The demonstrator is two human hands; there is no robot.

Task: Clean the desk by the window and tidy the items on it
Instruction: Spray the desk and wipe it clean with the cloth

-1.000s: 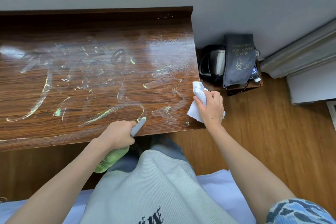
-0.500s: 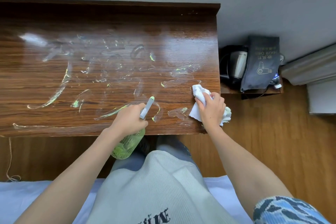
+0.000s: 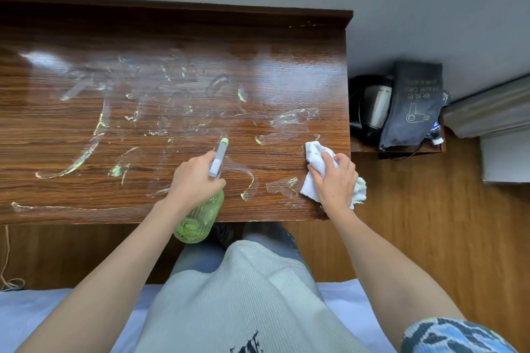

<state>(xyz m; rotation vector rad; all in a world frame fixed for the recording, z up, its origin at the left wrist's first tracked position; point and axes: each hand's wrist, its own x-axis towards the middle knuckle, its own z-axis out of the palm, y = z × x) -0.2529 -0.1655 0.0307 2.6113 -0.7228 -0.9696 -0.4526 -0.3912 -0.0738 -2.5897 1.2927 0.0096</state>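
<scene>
While both arms reach over the near edge of the desk (image 3: 86, 135), each hand has its own thing in its grasp

Left hand: the left hand (image 3: 195, 180) is clenched round the neck of the spray bottle (image 3: 200, 219), fingers curled under the head

Spray bottle: green ribbed body hangs below and behind the left grip, over the desk's near edge; its grey nozzle (image 3: 219, 156) sticks forward out of the fist, tipped pale green, pointing across the wood

Right hand: the right hand (image 3: 335, 180) grips the white cloth (image 3: 315, 155), fingers bent over it and pressing it onto the desk top

Cloth: bunched under the right palm at the desk's near right corner; 1 fold pokes out ahead of the fingers, another bulges out past the right side of the hand, beyond the desk's edge

Desk surface: dark glossy wood, covered in wet smears (image 3: 94, 135) with pale green flecks; most lie ahead and to the left of the left grip, and 1 patch sits between the 2 hands

Beside the desk: to the right of the cloth grip, on a low stand, a kettle (image 3: 372, 106) touches a dark hair dryer bag (image 3: 413, 103)
</scene>
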